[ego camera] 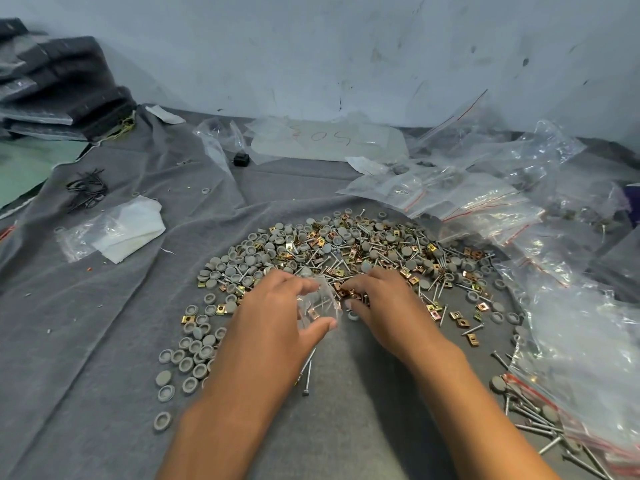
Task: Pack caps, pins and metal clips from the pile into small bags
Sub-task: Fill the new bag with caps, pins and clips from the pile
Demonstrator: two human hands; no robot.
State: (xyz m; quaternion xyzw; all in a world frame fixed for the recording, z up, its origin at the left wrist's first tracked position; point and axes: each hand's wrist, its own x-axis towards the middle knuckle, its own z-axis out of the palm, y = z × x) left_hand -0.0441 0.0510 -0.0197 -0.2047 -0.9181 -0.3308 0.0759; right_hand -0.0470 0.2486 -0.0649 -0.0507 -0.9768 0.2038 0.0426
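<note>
- Left hand (273, 306) holds small clear bag (317, 304) open, thumb and fingers curled round it; one metal clip and pins visible inside
- Right hand (377, 299) just beside bag mouth; fingertips pinch metal clips (346, 293)
- Pile (346, 251) of grey caps, pins, clips spread on grey cloth (104, 341) beyond both hands
- Filled zip bags (467, 199) heaped far right

A grey cloth (104, 306) covers the work surface, creased in long folds. Behind it stands a scuffed pale blue wall (346, 46). Dark folded fabric (69, 81) is stacked at far left. A tangle of black wires (86, 190) lies on the cloth, with a small black box (241, 159) further back.
</note>
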